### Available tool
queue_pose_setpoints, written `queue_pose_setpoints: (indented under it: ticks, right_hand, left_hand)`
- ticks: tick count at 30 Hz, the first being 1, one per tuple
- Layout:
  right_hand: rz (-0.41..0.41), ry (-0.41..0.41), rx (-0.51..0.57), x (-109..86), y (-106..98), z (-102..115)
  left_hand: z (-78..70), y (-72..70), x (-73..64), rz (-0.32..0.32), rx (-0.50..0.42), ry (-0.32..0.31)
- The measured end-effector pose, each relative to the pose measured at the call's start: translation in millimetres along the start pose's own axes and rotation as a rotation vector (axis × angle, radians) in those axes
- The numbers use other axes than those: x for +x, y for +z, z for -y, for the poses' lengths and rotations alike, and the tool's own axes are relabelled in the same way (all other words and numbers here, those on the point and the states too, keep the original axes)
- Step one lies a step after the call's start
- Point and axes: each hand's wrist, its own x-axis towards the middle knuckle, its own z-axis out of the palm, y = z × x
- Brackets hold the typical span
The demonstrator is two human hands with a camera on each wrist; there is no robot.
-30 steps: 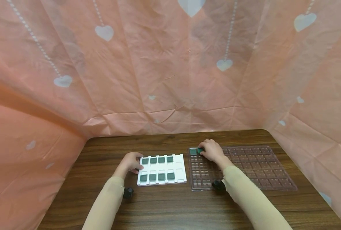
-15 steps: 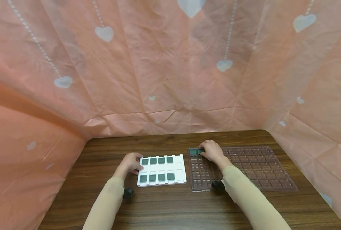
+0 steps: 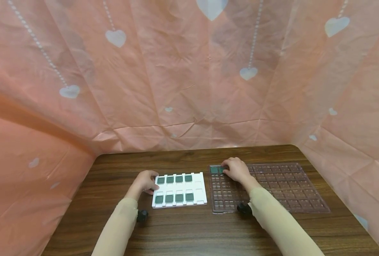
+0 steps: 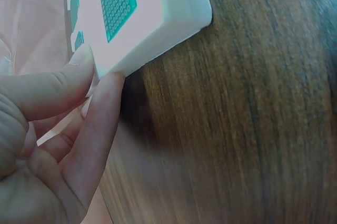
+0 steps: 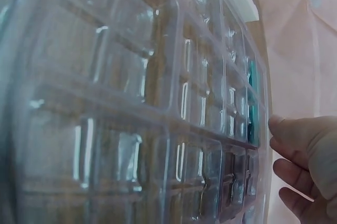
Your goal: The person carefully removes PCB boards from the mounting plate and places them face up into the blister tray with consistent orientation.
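My left hand holds the left end of a white tray, thumb on top and fingers against its side in the left wrist view. Green square chips fill most of its two rows of pockets; the rightmost pockets are bare. My right hand is over the far row of a clear plastic tray. Its fingertips are at a green chip lying in the second pocket. A similar chip lies in the corner pocket to its left. In the right wrist view the fingers are loosely bent beside the tray edge.
Both trays lie on a dark wooden table. Right of my right hand the clear tray continues with rows of bare pockets. A peach curtain with white hearts hangs behind and along both sides.
The chip at my right hand has gone from raised at the fingertips to lying in the second pocket. My right hand has barely shifted; my left hand stays on the white tray.
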Motion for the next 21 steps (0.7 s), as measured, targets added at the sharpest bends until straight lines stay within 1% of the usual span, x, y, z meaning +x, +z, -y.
queue_pose_setpoints:
  ticks: [5, 13, 21]
  right_hand:
    - [-0.026, -0.017, 0.013, -4.7, -1, 3]
    - [-0.057, -0.05, 0.037, -9.9, -7, 14]
    - [-0.142, -0.111, 0.06, -8.2, -10, 27]
  left_hand:
    - [-0.6, 0.3, 0.4, -0.003, 0.009, 0.0]
    - [-2.0, 0.2, -1.2, -0.007, 0.008, -0.003]
    - [-1.2, 0.8, -0.2, -0.008, 0.002, 0.003]
